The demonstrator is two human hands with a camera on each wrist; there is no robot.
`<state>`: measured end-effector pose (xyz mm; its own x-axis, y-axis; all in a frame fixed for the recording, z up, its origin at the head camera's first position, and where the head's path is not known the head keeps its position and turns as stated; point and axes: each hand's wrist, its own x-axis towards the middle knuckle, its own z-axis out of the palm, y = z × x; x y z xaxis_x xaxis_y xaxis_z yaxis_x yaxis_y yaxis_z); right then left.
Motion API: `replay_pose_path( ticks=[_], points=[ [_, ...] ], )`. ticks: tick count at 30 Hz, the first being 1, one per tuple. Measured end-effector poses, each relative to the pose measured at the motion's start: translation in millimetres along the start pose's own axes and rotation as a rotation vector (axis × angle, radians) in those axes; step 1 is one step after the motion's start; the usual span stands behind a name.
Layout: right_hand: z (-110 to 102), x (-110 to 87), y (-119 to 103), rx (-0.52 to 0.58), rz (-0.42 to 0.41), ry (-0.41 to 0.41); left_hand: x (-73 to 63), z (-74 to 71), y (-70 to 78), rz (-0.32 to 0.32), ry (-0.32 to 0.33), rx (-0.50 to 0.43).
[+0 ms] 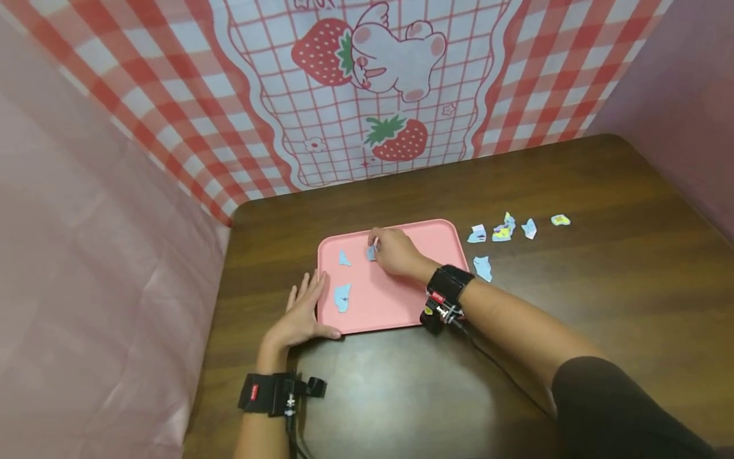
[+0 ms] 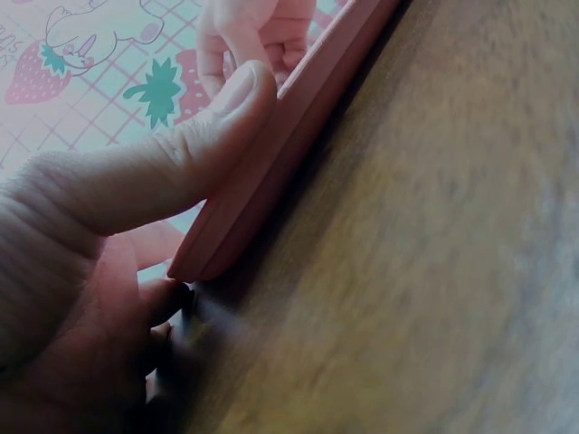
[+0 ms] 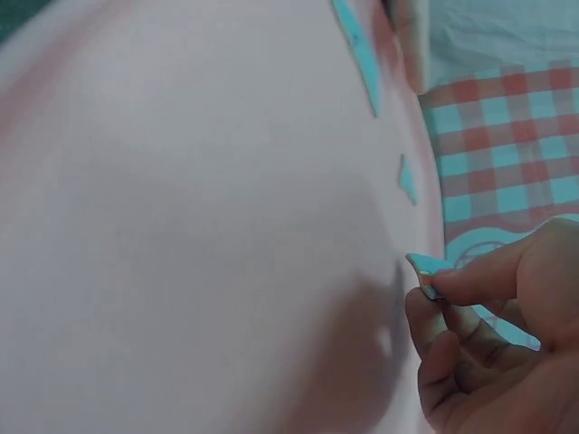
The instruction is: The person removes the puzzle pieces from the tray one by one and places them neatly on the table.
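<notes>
My right hand [image 1: 395, 252] pinches a small light blue torn paper piece [image 1: 371, 253] between thumb and fingertips, over the upper part of a pink tray [image 1: 390, 326]. The right wrist view shows the pinched paper piece [image 3: 429, 271] with its edge up from the tray surface. Two other blue pieces lie in the tray: a narrow paper scrap [image 1: 344, 258] and a larger paper scrap [image 1: 342, 298] with a dark mark. My left hand [image 1: 299, 319] rests at the tray's near left corner, fingers spread along the side. Its thumb [image 2: 181, 167] touches the front rim.
Right of the tray lie several more torn paper pieces: a blue scrap [image 1: 483, 268], a yellow and purple cluster [image 1: 503, 230] and a yellow-centred scrap [image 1: 560, 220]. A wooden table [image 1: 573, 299] carries everything. Behind it hangs a checked strawberry cloth [image 1: 401, 137].
</notes>
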<state>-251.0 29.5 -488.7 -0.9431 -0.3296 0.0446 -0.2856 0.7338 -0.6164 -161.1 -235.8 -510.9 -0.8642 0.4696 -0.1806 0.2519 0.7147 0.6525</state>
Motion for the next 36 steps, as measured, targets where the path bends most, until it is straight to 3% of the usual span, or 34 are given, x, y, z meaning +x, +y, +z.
replay_pose_path(
  ticks=[8, 12, 23, 36],
  points=[
    [-35, -20.8, -5, 0.137, -0.001, -0.036, 0.6, -1.2, -0.2, 0.011, 0.01, -0.01],
    [-55, -37.9, -2, 0.196, 0.012, -0.004, 1.0, -1.8, 0.5, 0.017, 0.016, -0.015],
    [-84, -87.8, 60, 0.205, 0.13, 0.084, 0.4, 0.8, -1.8, 0.026, 0.014, -0.016],
    [-110, -115.5, 102, 0.159, 0.175, 0.159, 1.3, 0.5, 1.0, 0.019, 0.005, -0.018]
  ],
)
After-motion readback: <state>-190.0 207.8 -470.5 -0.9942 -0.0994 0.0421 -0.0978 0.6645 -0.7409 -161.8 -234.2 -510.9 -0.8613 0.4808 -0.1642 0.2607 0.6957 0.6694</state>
